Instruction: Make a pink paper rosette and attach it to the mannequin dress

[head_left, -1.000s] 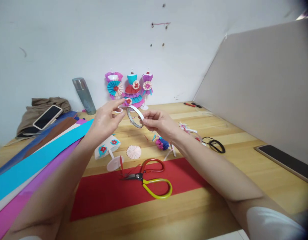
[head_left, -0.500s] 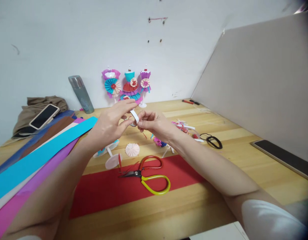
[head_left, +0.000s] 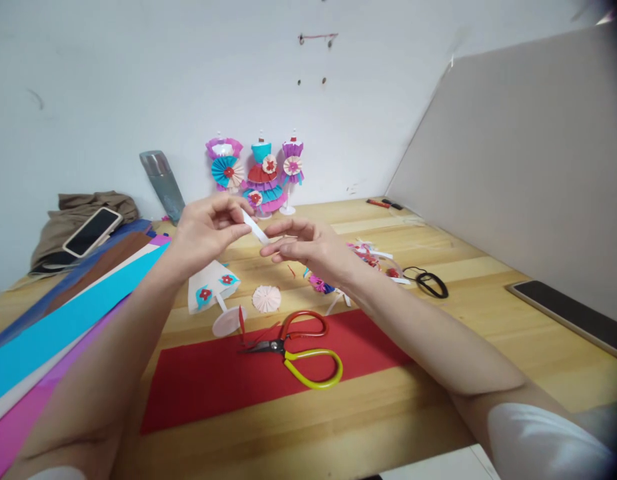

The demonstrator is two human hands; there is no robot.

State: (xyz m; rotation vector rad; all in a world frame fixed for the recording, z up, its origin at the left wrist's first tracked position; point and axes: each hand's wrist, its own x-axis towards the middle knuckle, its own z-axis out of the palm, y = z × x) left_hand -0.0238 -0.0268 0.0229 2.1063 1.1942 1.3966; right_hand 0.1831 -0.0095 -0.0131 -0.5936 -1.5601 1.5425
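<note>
My left hand [head_left: 208,230] is raised over the wooden table [head_left: 488,313], its thumb and fingers pinched on the upper end of a short white strip of tape [head_left: 255,228]. The strip slants down to the right. My right hand [head_left: 308,250] is beside it with fingers stretched out and slightly apart, their tips at the strip's lower end. No tape roll shows between the hands. Below them lie a white paper dress on a stand [head_left: 211,293], a small pink paper fan [head_left: 266,299] and red-and-yellow scissors [head_left: 298,350] on a red sheet [head_left: 213,380].
Three paper dress figures [head_left: 261,175] and a grey bottle [head_left: 162,183] stand by the back wall. Long coloured paper strips [head_left: 63,320] lie at left, with a phone [head_left: 91,231] on brown cloth. Paper scraps [head_left: 373,257], a black hair tie [head_left: 431,283], a dark tablet [head_left: 568,313] and a grey board are at right.
The white tape roll held between both hands is no longer visible. My left hand now pinches a straight white strip, and my right hand's fingers have opened out.
</note>
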